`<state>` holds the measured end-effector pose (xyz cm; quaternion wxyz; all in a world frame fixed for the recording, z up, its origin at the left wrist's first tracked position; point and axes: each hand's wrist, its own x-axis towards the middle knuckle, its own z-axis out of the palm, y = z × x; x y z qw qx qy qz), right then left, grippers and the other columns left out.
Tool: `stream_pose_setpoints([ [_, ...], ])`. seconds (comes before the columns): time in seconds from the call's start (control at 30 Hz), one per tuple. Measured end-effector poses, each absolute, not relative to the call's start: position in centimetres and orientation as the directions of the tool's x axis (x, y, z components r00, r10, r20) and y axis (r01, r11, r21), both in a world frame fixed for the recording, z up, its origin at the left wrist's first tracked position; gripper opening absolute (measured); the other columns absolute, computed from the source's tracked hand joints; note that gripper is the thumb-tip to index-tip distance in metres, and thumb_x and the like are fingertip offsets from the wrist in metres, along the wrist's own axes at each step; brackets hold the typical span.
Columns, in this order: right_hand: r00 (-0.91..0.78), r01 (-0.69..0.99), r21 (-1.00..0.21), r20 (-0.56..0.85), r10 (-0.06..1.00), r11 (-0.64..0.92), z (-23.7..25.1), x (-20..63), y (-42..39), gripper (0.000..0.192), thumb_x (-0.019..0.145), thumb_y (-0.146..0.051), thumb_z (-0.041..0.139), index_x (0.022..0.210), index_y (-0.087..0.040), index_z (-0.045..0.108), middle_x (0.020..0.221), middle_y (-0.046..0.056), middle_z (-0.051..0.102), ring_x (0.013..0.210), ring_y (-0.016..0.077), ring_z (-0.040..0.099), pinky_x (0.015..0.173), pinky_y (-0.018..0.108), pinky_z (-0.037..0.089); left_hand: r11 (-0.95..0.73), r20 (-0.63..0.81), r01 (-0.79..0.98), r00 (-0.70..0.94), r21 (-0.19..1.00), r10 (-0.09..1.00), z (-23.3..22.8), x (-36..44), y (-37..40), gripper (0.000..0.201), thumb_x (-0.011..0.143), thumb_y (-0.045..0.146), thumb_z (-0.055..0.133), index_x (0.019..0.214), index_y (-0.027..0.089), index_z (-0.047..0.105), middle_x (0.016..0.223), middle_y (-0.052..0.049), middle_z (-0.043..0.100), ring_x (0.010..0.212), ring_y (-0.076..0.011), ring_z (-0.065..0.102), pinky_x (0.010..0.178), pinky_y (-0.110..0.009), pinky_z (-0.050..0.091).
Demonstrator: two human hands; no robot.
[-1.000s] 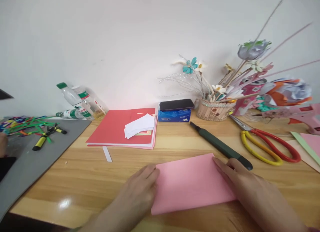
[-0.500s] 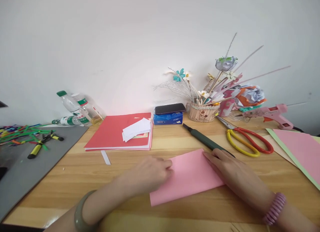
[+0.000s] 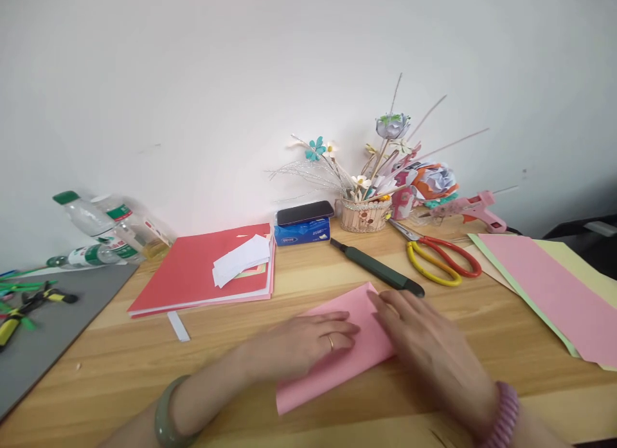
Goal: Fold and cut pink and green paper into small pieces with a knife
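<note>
Two hands lie flat on a folded pink paper sheet [image 3: 337, 364] at the near edge of the wooden table [image 3: 216, 351]. Left hand [image 3: 308, 342] (ring on one finger, green bangle at the wrist) presses its open palm on the sheet's left part, grip open, holding nothing. Right hand [image 3: 424, 351] is spread over the right part, fingers flat, also gripping nothing. Just beyond lie a dark green utility knife [image 3: 376, 273] and yellow-red scissors [image 3: 441, 261].
</note>
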<state>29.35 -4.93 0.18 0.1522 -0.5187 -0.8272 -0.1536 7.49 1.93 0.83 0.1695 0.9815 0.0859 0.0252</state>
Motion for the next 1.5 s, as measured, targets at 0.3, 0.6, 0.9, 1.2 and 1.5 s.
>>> stream_pose_setpoints([
  [0.3, -0.519, 0.838, 0.113, 0.467, 0.716, 0.533, -2.0, 23.2, -7.5, 0.105, 0.063, -0.077, 0.049, 0.128, 0.005, 0.041, 0.132, 0.029, 0.043, 0.123, 0.0344, 0.042, 0.089, 0.04, 0.045, -0.83, -0.075, 0.342, 0.935, 0.441, 0.346, 0.9, 7.8, 1.3, 0.044, 0.097, 0.02, 0.027, 0.141, 0.016, 0.029, 0.144, -0.005, 0.036, 0.134, -0.0124, 0.029, 0.112, -0.026, 0.022],
  [0.6, -0.569, 0.816, 0.201, 0.447, 0.691, 0.542, -2.5, 25.2, -8.4, 0.109, 0.072, -0.076, 0.034, 0.136, 0.011, 0.023, 0.131, 0.03, 0.042, 0.121, 0.0334, 0.044, 0.087, 0.038, 0.047, -0.895, -0.13, 0.306, 0.952, 0.325, 0.279, 0.9, 7.8, 1.5, 0.065, 0.09, 0.05, 0.042, 0.14, 0.01, 0.03, 0.146, -0.013, 0.03, 0.137, -0.0198, 0.019, 0.112, -0.034, 0.019],
  [0.9, -0.619, 0.785, 0.259, 0.365, 0.696, 0.562, -0.9, 31.0, -10.2, 0.109, 0.077, -0.073, 0.032, 0.138, 0.013, 0.005, 0.123, 0.029, 0.05, 0.111, 0.0293, 0.054, 0.081, 0.039, 0.051, -0.905, -0.165, 0.268, 0.96, 0.33, 0.224, 0.9, 7.4, 1.7, 0.065, 0.094, 0.051, 0.029, 0.144, 0.01, 0.019, 0.15, -0.009, 0.017, 0.139, -0.0189, 0.013, 0.113, -0.033, 0.015],
  [1.2, -0.553, 0.832, 0.229, 0.428, 0.715, 0.506, -0.5, 32.9, -10.7, 0.101, 0.076, -0.069, 0.042, 0.143, 0.0, 0.01, 0.123, 0.022, 0.055, 0.106, 0.0319, 0.057, 0.078, 0.047, 0.05, -0.92, -0.144, 0.244, 0.967, 0.306, 0.209, 1.2, 7.4, 1.5, 0.06, 0.095, 0.042, 0.033, 0.144, 0.01, 0.019, 0.15, -0.009, 0.017, 0.139, -0.0186, 0.013, 0.113, -0.034, 0.018],
  [1.5, -0.632, 0.756, 0.055, 0.319, 0.706, 0.652, -0.7, 31.2, -9.7, 0.105, 0.076, -0.071, 0.038, 0.141, 0.001, -0.002, 0.135, 0.023, 0.04, 0.123, 0.0281, 0.042, 0.091, 0.041, 0.046, -0.966, -0.121, 0.239, 0.966, 0.101, 0.226, 1.8, 7.7, 1.8, 0.051, 0.095, 0.026, 0.033, 0.143, 0.012, 0.022, 0.149, -0.008, 0.022, 0.139, -0.0188, 0.013, 0.113, -0.04, 0.012],
])
